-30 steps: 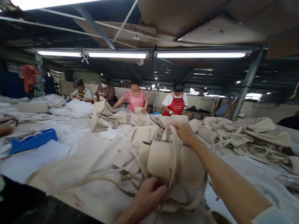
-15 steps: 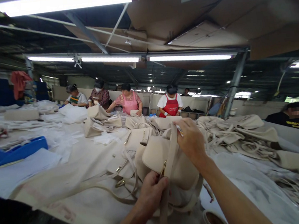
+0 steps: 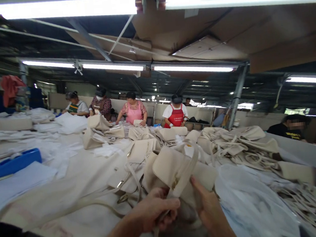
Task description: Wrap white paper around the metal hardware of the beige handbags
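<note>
A cream handbag (image 3: 165,164) with a rounded flap sits before me on the covered table. Its wide strap (image 3: 189,167) slants up across the front, blurred, with a gold-coloured metal fitting low on it. My left hand (image 3: 155,210) is closed around the strap's lower part, just under the flap. At the bag's right side, my right hand (image 3: 209,206) has an extended digit by the strap; its other fingers are partly hidden and smeared, and I see nothing gripped in it. Thin straps of another cream bag (image 3: 124,175) lie to the left.
Cream bags and straps (image 3: 241,144) are heaped at the right, beside clear plastic (image 3: 255,198). More bags (image 3: 98,126) stand behind. A blue tray (image 3: 17,162) and white sheets (image 3: 27,183) lie left. Several co-workers, one in a red apron (image 3: 176,116), are across the table.
My right hand has come down from the strap's top to the bag's right side. The strap leans further right. My left hand has shifted slightly lower, still holding the strap.
</note>
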`<state>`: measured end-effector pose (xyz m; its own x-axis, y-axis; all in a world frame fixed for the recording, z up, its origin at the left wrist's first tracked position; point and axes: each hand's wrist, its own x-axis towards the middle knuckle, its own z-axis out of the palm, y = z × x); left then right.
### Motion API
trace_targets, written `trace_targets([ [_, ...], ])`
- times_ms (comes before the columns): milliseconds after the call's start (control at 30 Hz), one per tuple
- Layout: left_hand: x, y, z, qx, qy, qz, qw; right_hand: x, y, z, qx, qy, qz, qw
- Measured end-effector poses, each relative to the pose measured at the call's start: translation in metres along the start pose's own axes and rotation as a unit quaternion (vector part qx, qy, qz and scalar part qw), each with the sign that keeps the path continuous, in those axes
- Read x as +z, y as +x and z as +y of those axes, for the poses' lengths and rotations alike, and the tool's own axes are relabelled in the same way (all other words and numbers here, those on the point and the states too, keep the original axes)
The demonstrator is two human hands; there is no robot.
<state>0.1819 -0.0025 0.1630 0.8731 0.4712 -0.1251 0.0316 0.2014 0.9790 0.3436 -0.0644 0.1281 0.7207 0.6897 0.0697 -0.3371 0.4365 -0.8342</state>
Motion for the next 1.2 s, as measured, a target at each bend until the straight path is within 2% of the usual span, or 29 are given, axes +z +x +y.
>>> trace_targets([
  [33,-0.011,-0.006,0.007,0.016,0.068,0.013,0.997,0.006,0.007,-0.009,0.003,-0.012,0.019,1.000],
  [67,-0.025,-0.011,0.016,0.046,0.136,0.050,0.988,0.010,0.014,-0.018,0.009,-0.014,0.021,1.000],
  [100,-0.041,-0.015,0.026,0.099,0.198,0.124,0.967,0.013,0.020,-0.024,0.018,-0.012,0.011,1.000],
  [133,-0.058,-0.019,0.036,0.159,0.256,0.199,0.932,0.013,0.024,-0.028,0.025,-0.010,-0.002,1.000],
  [167,-0.073,-0.023,0.046,0.203,0.315,0.291,0.880,0.013,0.027,-0.030,0.033,-0.006,-0.011,0.999],
  [233,-0.094,-0.028,0.060,0.258,0.446,0.437,0.737,0.010,0.031,-0.032,0.049,0.000,-0.014,0.999],
  [267,-0.096,-0.030,0.062,0.281,0.498,0.469,0.673,0.009,0.031,-0.032,0.055,0.002,-0.012,0.998],
  [300,-0.094,-0.032,0.062,0.303,0.536,0.473,0.630,0.009,0.030,-0.032,0.061,0.003,-0.012,0.998],
  [333,-0.086,-0.034,0.058,0.322,0.560,0.450,0.617,0.009,0.028,-0.032,0.067,0.002,-0.012,0.998],
  [367,-0.074,-0.035,0.052,0.332,0.567,0.405,0.636,0.009,0.027,-0.033,0.073,0.000,-0.014,0.997],
  [400,-0.060,-0.035,0.044,0.324,0.555,0.352,0.680,0.010,0.024,-0.034,0.079,-0.002,-0.016,0.997],
  [467,-0.030,-0.030,0.027,0.239,0.498,0.218,0.805,0.013,0.020,-0.035,0.084,-0.002,-0.021,0.996],
  [500,-0.017,-0.025,0.020,0.204,0.433,0.158,0.863,0.014,0.018,-0.036,0.084,-0.004,-0.024,0.996],
  [533,-0.006,-0.018,0.014,0.180,0.358,0.105,0.910,0.014,0.016,-0.037,0.084,-0.008,-0.025,0.996],
  [567,0.002,-0.010,0.009,0.162,0.280,0.067,0.944,0.014,0.015,-0.038,0.082,-0.017,-0.025,0.996],
  [633,0.012,0.006,0.006,0.134,0.153,0.030,0.979,0.011,0.014,-0.041,0.075,-0.050,-0.023,0.996],
  [733,0.018,0.026,0.008,0.104,0.063,0.025,0.992,0.002,0.015,-0.052,0.029,-0.167,-0.020,0.985],
  [767,0.020,0.031,0.010,0.102,0.047,0.019,0.993,-0.003,0.016,-0.057,-0.009,-0.241,-0.002,0.970],
  [800,0.022,0.036,0.011,0.103,0.036,0.013,0.994,-0.007,0.015,-0.062,-0.065,-0.327,0.033,0.942],
  [833,0.026,0.040,0.011,0.105,0.028,0.008,0.994,-0.011,0.014,-0.067,-0.138,-0.414,0.081,0.896],
  [867,0.030,0.044,0.011,0.107,0.021,0.007,0.994,-0.015,0.011,-0.072,-0.221,-0.489,0.129,0.834],
  [900,0.035,0.048,0.011,0.113,0.018,0.007,0.993,-0.018,0.007,-0.075,-0.301,-0.544,0.161,0.767],
  [933,0.041,0.052,0.011,0.124,0.017,0.010,0.992,-0.020,0.002,-0.078,-0.371,-0.577,0.164,0.709],
  [967,0.048,0.055,0.010,0.140,0.017,0.014,0.990,-0.021,-0.004,-0.079,-0.425,-0.596,0.138,0.667],
  [1000,0.055,0.057,0.009,0.160,0.021,0.016,0.987,-0.022,-0.009,-0.079,-0.457,-0.608,0.094,0.642],
  [1067,0.070,0.060,0.008,0.211,0.039,0.023,0.976,-0.022,-0.019,-0.078,-0.474,-0.627,0.008,0.618],
  [1100,0.076,0.060,0.008,0.237,0.053,0.030,0.970,-0.023,-0.023,-0.077,-0.475,-0.636,-0.014,0.608],
  [1200,0.092,0.063,0.001,0.309,0.111,0.066,0.942,-0.025,-0.030,-0.075,-0.469,-0.688,-0.003,0.553],
])
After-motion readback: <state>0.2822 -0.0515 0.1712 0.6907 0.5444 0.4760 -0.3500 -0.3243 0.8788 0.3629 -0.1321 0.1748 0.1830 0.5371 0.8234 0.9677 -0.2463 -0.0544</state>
